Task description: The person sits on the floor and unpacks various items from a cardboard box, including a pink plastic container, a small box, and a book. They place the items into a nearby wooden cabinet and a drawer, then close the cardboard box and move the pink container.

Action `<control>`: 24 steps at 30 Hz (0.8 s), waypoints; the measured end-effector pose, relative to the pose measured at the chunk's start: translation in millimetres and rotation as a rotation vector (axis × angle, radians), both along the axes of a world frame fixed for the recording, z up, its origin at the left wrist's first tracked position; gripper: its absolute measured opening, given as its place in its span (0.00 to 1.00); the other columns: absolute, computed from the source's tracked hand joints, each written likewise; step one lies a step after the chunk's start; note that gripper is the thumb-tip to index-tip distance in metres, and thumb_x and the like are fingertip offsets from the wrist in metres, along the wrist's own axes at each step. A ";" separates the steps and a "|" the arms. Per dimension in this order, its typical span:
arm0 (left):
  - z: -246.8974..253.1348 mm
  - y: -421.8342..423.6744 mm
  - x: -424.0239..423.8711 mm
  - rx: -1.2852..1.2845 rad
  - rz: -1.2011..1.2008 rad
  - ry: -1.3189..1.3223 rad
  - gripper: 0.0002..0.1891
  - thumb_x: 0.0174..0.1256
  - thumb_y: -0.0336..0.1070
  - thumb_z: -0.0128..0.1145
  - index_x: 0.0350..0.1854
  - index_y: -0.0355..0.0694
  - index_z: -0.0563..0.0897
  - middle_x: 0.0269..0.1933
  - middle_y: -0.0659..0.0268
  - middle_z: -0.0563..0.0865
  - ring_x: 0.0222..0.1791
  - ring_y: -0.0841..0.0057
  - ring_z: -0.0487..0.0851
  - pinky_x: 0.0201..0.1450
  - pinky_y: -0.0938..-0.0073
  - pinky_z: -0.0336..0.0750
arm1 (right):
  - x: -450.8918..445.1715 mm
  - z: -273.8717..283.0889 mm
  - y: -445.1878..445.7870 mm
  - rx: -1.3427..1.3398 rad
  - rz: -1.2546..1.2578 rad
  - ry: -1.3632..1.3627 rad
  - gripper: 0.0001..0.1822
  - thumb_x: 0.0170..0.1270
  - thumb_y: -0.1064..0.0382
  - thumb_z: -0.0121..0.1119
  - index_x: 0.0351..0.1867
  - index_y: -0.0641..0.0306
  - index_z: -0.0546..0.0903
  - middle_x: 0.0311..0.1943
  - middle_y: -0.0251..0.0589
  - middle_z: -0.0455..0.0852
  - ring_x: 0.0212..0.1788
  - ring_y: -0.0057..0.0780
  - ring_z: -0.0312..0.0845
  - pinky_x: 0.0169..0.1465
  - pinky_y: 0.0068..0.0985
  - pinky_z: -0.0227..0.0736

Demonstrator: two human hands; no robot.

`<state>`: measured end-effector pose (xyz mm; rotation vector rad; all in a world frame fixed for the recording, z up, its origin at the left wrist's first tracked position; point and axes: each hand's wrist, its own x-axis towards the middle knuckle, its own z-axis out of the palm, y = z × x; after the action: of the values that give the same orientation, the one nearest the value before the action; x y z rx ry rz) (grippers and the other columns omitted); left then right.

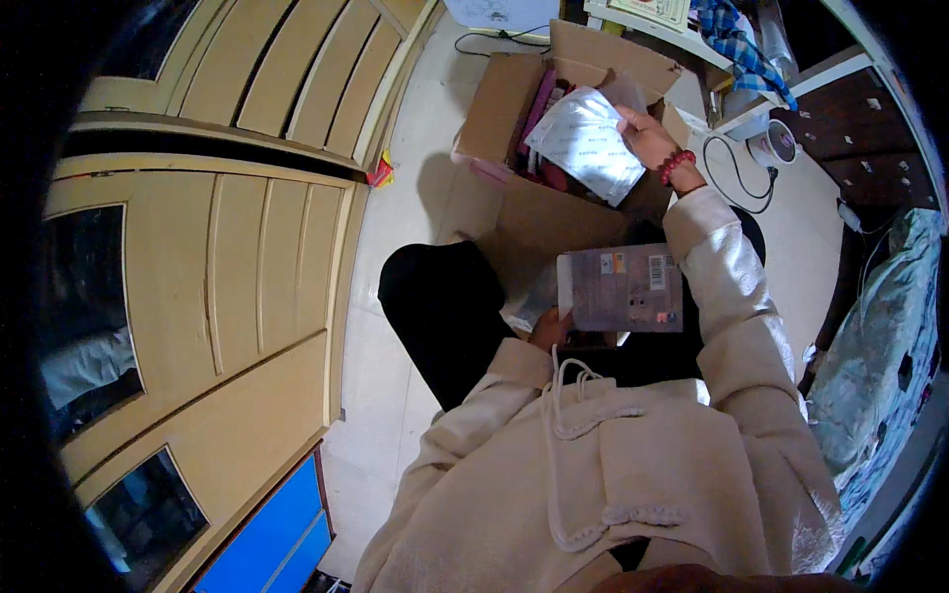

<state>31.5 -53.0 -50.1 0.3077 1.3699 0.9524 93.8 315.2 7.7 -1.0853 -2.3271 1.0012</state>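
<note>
My right hand (646, 137), with a red bead bracelet (678, 167) at the wrist, grips the edge of a shiny silvery-white packet (582, 144) that bears printing. The packet is above an open cardboard box (567, 215) on the floor, covering part of what lies inside. Close to my lap, my left hand (550, 330) holds the lower left corner of a flat purplish-grey printed package (619, 289) with a barcode. Its fingers are partly hidden by that package. A dark item shows under the package's near edge; what it is cannot be made out.
Wooden cabinets (274, 244) line the left side. A red and yellow wrapper (380, 170) lies at their base. Right of the box are a white tub (775, 142) and a black cable (730, 196). A blue checked cloth (741, 55) hangs from a white shelf (660, 26). Bedding (867, 370) is at right.
</note>
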 end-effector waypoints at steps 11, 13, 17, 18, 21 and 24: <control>20.0 7.7 -7.1 -0.091 -0.194 0.099 0.15 0.70 0.39 0.46 0.53 0.37 0.75 0.44 0.62 0.83 0.43 0.73 0.80 0.44 0.70 0.74 | 1.2 29.5 -8.5 -0.094 -0.039 -0.055 0.32 0.57 0.43 0.62 0.54 0.68 0.75 0.43 0.54 0.83 0.46 0.44 0.80 0.50 0.33 0.71; -12.1 -6.2 -6.3 -0.044 -0.122 0.004 0.17 0.70 0.41 0.47 0.54 0.36 0.75 0.45 0.62 0.83 0.43 0.73 0.80 0.44 0.69 0.74 | -7.7 57.9 -24.0 0.130 -0.067 -0.187 0.28 0.59 0.46 0.61 0.53 0.65 0.76 0.42 0.55 0.83 0.43 0.49 0.80 0.47 0.35 0.73; 2.0 3.4 -6.9 -0.134 -0.165 0.128 0.17 0.69 0.41 0.50 0.52 0.33 0.76 0.48 0.58 0.83 0.47 0.67 0.80 0.51 0.70 0.73 | -2.5 65.1 -23.4 0.190 -0.053 -0.261 0.26 0.59 0.50 0.60 0.55 0.61 0.73 0.41 0.57 0.82 0.44 0.52 0.79 0.47 0.41 0.73; 13.3 7.1 -6.7 -0.139 -0.162 0.139 0.17 0.68 0.40 0.50 0.53 0.33 0.76 0.48 0.59 0.83 0.47 0.67 0.80 0.51 0.70 0.73 | -1.6 64.3 -23.2 0.228 -0.045 -0.318 0.26 0.58 0.52 0.59 0.56 0.60 0.71 0.41 0.57 0.82 0.44 0.53 0.78 0.47 0.42 0.73; 31.6 12.7 -6.1 -0.125 -0.176 0.154 0.18 0.69 0.41 0.48 0.55 0.34 0.74 0.49 0.57 0.82 0.48 0.64 0.80 0.52 0.67 0.72 | -3.5 65.4 -23.4 0.155 -0.039 -0.444 0.26 0.58 0.55 0.57 0.58 0.58 0.68 0.41 0.56 0.82 0.44 0.54 0.78 0.47 0.45 0.72; 40.9 17.6 -4.5 -0.089 -0.204 0.158 0.20 0.70 0.42 0.45 0.58 0.36 0.72 0.50 0.54 0.82 0.50 0.60 0.79 0.54 0.62 0.71 | -10.7 60.4 -20.7 0.180 -0.151 -0.275 0.30 0.58 0.59 0.57 0.62 0.57 0.62 0.40 0.58 0.82 0.44 0.55 0.78 0.47 0.45 0.73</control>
<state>27.0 -35.4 -9.1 0.4535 1.4885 0.7073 83.1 294.5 68.1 -1.3717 -2.4444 0.6054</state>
